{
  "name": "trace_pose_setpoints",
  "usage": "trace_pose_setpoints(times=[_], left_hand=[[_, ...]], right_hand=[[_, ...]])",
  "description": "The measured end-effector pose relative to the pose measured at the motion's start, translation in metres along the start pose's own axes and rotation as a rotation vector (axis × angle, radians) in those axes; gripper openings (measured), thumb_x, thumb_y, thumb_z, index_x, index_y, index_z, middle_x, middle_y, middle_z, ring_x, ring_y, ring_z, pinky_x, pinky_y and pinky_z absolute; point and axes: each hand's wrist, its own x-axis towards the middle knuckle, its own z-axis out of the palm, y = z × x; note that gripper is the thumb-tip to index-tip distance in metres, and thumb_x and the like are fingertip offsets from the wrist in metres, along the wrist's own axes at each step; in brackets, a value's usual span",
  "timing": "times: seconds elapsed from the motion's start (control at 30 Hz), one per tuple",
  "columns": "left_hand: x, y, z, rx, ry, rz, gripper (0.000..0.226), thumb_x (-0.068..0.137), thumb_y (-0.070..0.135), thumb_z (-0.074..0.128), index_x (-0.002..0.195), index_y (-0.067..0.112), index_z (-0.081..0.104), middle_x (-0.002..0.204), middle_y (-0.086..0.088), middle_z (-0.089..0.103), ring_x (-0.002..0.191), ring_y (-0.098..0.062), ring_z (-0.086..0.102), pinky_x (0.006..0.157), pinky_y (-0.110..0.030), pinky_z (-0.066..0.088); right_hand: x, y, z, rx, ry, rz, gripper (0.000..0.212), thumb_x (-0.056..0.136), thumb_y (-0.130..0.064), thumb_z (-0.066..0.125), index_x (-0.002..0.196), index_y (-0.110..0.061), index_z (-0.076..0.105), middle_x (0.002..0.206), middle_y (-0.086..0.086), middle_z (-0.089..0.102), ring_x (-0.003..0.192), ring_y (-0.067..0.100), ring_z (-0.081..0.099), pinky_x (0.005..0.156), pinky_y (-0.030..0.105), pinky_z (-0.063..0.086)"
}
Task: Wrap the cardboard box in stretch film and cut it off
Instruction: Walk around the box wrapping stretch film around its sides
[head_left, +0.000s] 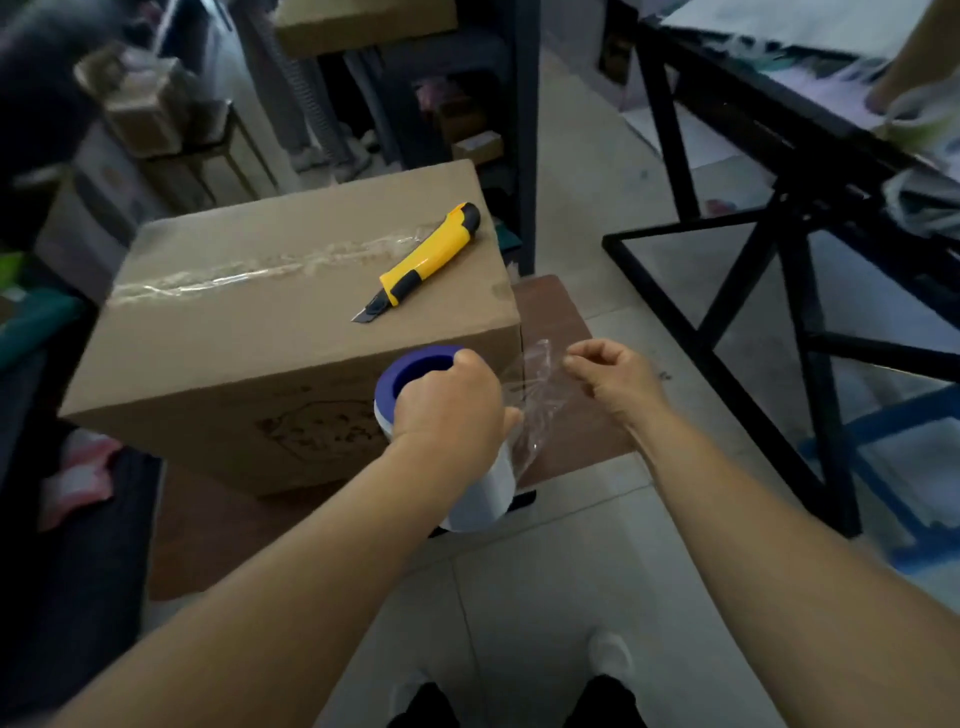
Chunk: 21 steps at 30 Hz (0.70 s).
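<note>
A brown cardboard box (270, 332), taped along its top, stands on a low brown table (566, 332). A yellow and black utility knife (423, 257) lies on the box top with its blade out. My left hand (449, 410) grips the roll of stretch film (483, 488), which has a blue core end, just in front of the box's near right corner. My right hand (608, 376) pinches the loose end of clear film (540, 395), pulled a short way out from the roll. The film is not touching the box.
A black metal table frame (779, 291) stands close on the right. Stacked cartons and a small stand (156, 119) fill the back left, with dark shelving (519, 130) behind the box. Grey tiled floor (545, 597) lies below, where my shoes show.
</note>
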Motion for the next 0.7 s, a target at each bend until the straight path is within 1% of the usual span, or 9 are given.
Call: trace_pose_setpoints(times=[0.13, 0.2, 0.3, 0.33, 0.43, 0.5, 0.6, 0.67, 0.7], left_hand=[[0.007, 0.015, 0.003, 0.068, 0.014, -0.095, 0.066, 0.093, 0.058, 0.043, 0.127, 0.001, 0.037, 0.058, -0.004, 0.033, 0.04, -0.016, 0.032, 0.034, -0.025, 0.024], [0.007, 0.018, 0.007, 0.104, 0.017, -0.124, 0.062, 0.093, 0.057, 0.042, 0.124, 0.003, 0.037, 0.056, -0.003, 0.029, 0.039, -0.015, 0.029, 0.034, -0.025, 0.023], [0.009, 0.022, 0.011, 0.131, 0.008, -0.174, 0.06, 0.094, 0.056, 0.042, 0.121, 0.003, 0.039, 0.055, -0.003, 0.028, 0.039, -0.015, 0.027, 0.035, -0.025, 0.021], [0.009, 0.022, 0.012, 0.142, 0.007, -0.184, 0.059, 0.094, 0.056, 0.042, 0.12, 0.003, 0.039, 0.054, -0.003, 0.028, 0.039, -0.015, 0.027, 0.035, -0.025, 0.02], [0.008, 0.024, 0.013, 0.167, 0.035, -0.193, 0.06, 0.095, 0.057, 0.038, 0.12, 0.002, 0.038, 0.055, -0.003, 0.025, 0.041, -0.015, 0.028, 0.036, -0.025, 0.021], [0.008, 0.026, 0.015, 0.162, 0.048, -0.192, 0.062, 0.096, 0.056, 0.035, 0.123, 0.001, 0.036, 0.056, -0.003, 0.023, 0.047, -0.015, 0.035, 0.037, -0.025, 0.021], [0.009, 0.028, 0.016, 0.13, 0.054, -0.228, 0.064, 0.095, 0.058, 0.035, 0.123, 0.001, 0.034, 0.054, -0.002, 0.023, 0.056, -0.019, 0.043, 0.037, -0.024, 0.02], [0.01, 0.028, 0.019, 0.117, 0.056, -0.249, 0.063, 0.094, 0.059, 0.037, 0.12, 0.002, 0.037, 0.053, -0.001, 0.021, 0.055, -0.019, 0.044, 0.037, -0.024, 0.02], [0.009, 0.028, 0.018, 0.119, 0.068, -0.264, 0.062, 0.093, 0.06, 0.039, 0.117, 0.003, 0.04, 0.052, -0.001, 0.02, 0.053, -0.018, 0.044, 0.036, -0.023, 0.018]], right_hand=[[0.024, -0.001, -0.002, 0.011, -0.111, 0.004, 0.014, 0.085, -0.009, 0.069, 0.078, -0.021, 0.065, 0.075, -0.008, 0.063, 0.069, 0.003, 0.054, 0.063, 0.013, 0.045], [0.03, 0.0, 0.002, 0.043, -0.149, 0.008, 0.012, 0.085, -0.005, 0.068, 0.082, -0.016, 0.066, 0.076, -0.007, 0.062, 0.069, 0.001, 0.056, 0.059, 0.006, 0.046], [0.04, 0.004, 0.007, 0.095, -0.193, 0.005, 0.019, 0.085, -0.003, 0.067, 0.077, -0.02, 0.065, 0.075, -0.007, 0.064, 0.064, -0.006, 0.059, 0.056, 0.004, 0.044], [0.043, 0.005, 0.01, 0.107, -0.201, 0.002, 0.019, 0.085, -0.003, 0.068, 0.077, -0.02, 0.065, 0.075, -0.006, 0.064, 0.064, -0.005, 0.059, 0.057, 0.004, 0.045], [0.05, 0.007, 0.016, 0.125, -0.225, -0.001, 0.014, 0.085, -0.005, 0.068, 0.082, -0.019, 0.067, 0.081, -0.002, 0.067, 0.075, 0.005, 0.062, 0.064, 0.007, 0.049], [0.055, 0.008, 0.022, 0.143, -0.232, 0.002, 0.011, 0.084, -0.005, 0.069, 0.084, -0.017, 0.068, 0.083, 0.001, 0.069, 0.076, 0.006, 0.063, 0.066, 0.008, 0.051], [0.061, 0.008, 0.031, 0.143, -0.242, 0.007, 0.011, 0.083, -0.004, 0.07, 0.085, -0.014, 0.069, 0.079, -0.001, 0.068, 0.064, -0.004, 0.063, 0.06, 0.007, 0.049], [0.063, 0.009, 0.035, 0.155, -0.246, 0.034, 0.011, 0.084, -0.002, 0.068, 0.093, -0.008, 0.069, 0.077, -0.002, 0.066, 0.055, -0.009, 0.06, 0.056, 0.007, 0.048], [0.064, 0.009, 0.037, 0.162, -0.246, 0.047, 0.015, 0.084, -0.002, 0.067, 0.099, -0.006, 0.069, 0.078, -0.003, 0.065, 0.054, -0.01, 0.059, 0.054, 0.008, 0.047]])
